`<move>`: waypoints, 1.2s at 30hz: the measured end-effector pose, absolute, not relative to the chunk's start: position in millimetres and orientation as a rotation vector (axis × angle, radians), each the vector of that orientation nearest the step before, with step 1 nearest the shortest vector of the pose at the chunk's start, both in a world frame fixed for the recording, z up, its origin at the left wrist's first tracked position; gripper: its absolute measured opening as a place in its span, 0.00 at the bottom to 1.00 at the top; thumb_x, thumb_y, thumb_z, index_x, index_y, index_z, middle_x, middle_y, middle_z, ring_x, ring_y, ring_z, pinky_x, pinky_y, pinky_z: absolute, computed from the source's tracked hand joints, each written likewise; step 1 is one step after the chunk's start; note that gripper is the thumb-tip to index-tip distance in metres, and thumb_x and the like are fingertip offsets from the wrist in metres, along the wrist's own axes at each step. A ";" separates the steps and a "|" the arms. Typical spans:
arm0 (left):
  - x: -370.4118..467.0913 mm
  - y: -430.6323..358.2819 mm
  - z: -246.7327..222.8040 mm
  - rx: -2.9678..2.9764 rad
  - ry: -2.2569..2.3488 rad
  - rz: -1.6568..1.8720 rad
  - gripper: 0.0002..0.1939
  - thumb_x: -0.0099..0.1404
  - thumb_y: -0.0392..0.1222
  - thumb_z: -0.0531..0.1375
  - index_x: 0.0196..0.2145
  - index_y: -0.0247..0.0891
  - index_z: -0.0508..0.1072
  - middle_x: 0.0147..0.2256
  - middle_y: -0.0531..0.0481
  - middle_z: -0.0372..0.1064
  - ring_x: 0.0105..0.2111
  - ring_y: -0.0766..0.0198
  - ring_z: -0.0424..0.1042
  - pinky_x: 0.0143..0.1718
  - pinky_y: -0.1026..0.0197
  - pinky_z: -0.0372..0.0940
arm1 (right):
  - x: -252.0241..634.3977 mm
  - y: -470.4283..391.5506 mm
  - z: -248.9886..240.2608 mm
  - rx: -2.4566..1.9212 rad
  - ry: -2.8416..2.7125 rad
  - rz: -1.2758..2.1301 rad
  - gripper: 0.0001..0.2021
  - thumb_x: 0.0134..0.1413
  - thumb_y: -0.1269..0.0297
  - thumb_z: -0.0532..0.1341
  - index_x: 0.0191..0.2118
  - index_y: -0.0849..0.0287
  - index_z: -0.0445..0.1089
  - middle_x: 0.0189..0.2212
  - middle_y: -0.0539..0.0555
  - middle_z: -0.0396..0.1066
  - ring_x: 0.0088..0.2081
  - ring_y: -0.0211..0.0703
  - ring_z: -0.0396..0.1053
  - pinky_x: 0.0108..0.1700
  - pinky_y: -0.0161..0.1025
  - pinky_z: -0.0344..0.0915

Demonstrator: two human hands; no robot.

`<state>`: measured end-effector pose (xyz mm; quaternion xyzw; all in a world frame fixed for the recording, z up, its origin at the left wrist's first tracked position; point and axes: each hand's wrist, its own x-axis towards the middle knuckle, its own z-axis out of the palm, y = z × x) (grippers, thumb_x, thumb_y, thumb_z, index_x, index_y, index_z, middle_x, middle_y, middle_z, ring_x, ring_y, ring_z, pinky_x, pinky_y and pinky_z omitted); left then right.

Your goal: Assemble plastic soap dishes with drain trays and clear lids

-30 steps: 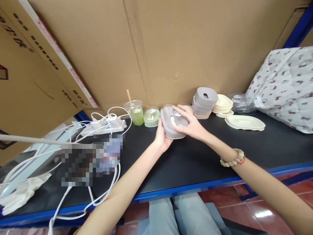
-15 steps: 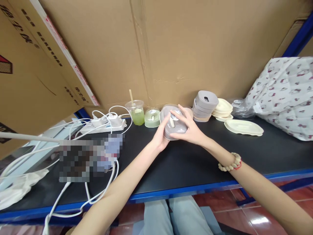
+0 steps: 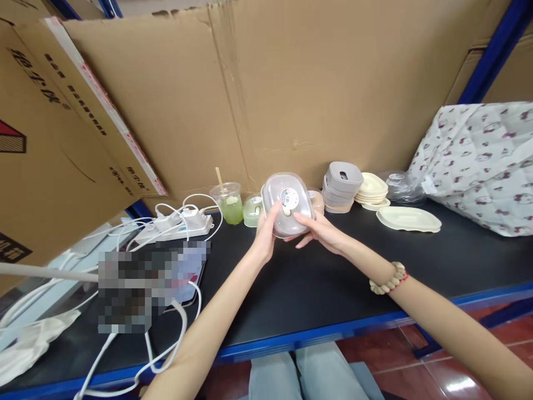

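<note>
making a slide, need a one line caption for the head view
Both hands, left hand and right hand, hold a grey lidded container tilted above the black shelf.

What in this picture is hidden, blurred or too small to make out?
Head view only:
- Pixelated patch: whatever lies on the black table there is blurred out.
- Grey container: its underside is covered by the left hand and right hand.
- Round label on its lid: too small to read.
- Patterned cloth: cut off by the right edge.

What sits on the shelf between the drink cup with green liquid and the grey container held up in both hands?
A small pale green lidded container stands between the cup and the grey container, as the head view shows; the left hand partly overlaps it.
</note>
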<state>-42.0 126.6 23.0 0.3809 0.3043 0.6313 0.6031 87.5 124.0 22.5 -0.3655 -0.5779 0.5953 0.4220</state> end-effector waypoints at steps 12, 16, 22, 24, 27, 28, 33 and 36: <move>-41.8 135.5 14.5 1.264 1.215 1.298 0.18 0.66 0.35 0.48 0.53 0.33 0.62 0.41 0.47 0.63 0.27 0.73 0.65 0.21 0.74 0.62 | 121.0 156.2 29.2 -1.188 -0.909 0.849 0.26 0.51 0.61 0.58 0.57 0.56 0.57 0.39 0.55 0.71 0.19 0.33 0.65 0.15 0.29 0.64; -31.4 134.5 -11.0 1.697 1.372 1.100 0.17 0.61 0.29 0.52 0.48 0.34 0.66 0.39 0.50 0.62 0.27 0.74 0.63 0.26 0.73 0.62 | 127.3 165.7 20.4 -1.239 -0.967 0.982 0.30 0.48 0.62 0.62 0.57 0.57 0.56 0.34 0.54 0.70 0.20 0.35 0.66 0.17 0.31 0.67; -23.2 122.8 -23.6 2.344 1.329 0.865 0.20 0.60 0.31 0.54 0.51 0.40 0.63 0.45 0.51 0.60 0.37 0.68 0.65 0.42 0.64 0.65 | 123.8 173.9 6.0 -1.064 -1.010 1.069 0.40 0.33 0.70 0.67 0.57 0.54 0.54 0.44 0.54 0.66 0.30 0.37 0.71 0.30 0.35 0.74; -22.6 120.2 -22.9 2.414 1.334 0.824 0.20 0.61 0.32 0.53 0.52 0.40 0.62 0.45 0.50 0.60 0.37 0.67 0.66 0.44 0.62 0.65 | 126.0 177.8 0.8 -1.077 -1.047 0.976 0.37 0.30 0.69 0.68 0.53 0.55 0.58 0.45 0.55 0.65 0.31 0.38 0.70 0.29 0.37 0.73; -21.9 119.0 -23.1 2.483 1.320 0.787 0.19 0.61 0.32 0.53 0.51 0.39 0.62 0.45 0.51 0.60 0.38 0.67 0.66 0.46 0.60 0.64 | 132.1 183.7 -7.0 -1.231 -1.116 0.747 0.27 0.31 0.62 0.68 0.43 0.59 0.64 0.44 0.58 0.65 0.27 0.39 0.69 0.22 0.38 0.70; -21.8 119.0 -23.6 2.500 1.312 0.786 0.19 0.61 0.32 0.53 0.50 0.38 0.62 0.45 0.51 0.60 0.38 0.67 0.66 0.47 0.60 0.64 | 134.2 184.9 -8.7 -1.290 -1.150 0.644 0.22 0.33 0.60 0.67 0.39 0.60 0.65 0.41 0.58 0.66 0.26 0.39 0.68 0.21 0.38 0.68; -21.5 119.5 -26.4 2.525 1.300 0.834 0.17 0.61 0.32 0.53 0.49 0.38 0.63 0.44 0.51 0.61 0.37 0.67 0.66 0.46 0.61 0.64 | 143.5 183.4 -4.5 -1.407 -1.346 -0.015 0.08 0.43 0.59 0.60 0.27 0.58 0.66 0.30 0.54 0.67 0.31 0.44 0.67 0.31 0.41 0.66; -21.5 119.0 -26.5 2.518 1.302 0.842 0.16 0.61 0.32 0.53 0.48 0.38 0.63 0.44 0.52 0.61 0.36 0.67 0.66 0.45 0.61 0.64 | 154.8 185.0 0.6 -1.415 -1.387 -0.353 0.13 0.47 0.58 0.57 0.38 0.58 0.68 0.39 0.59 0.67 0.39 0.49 0.66 0.37 0.45 0.65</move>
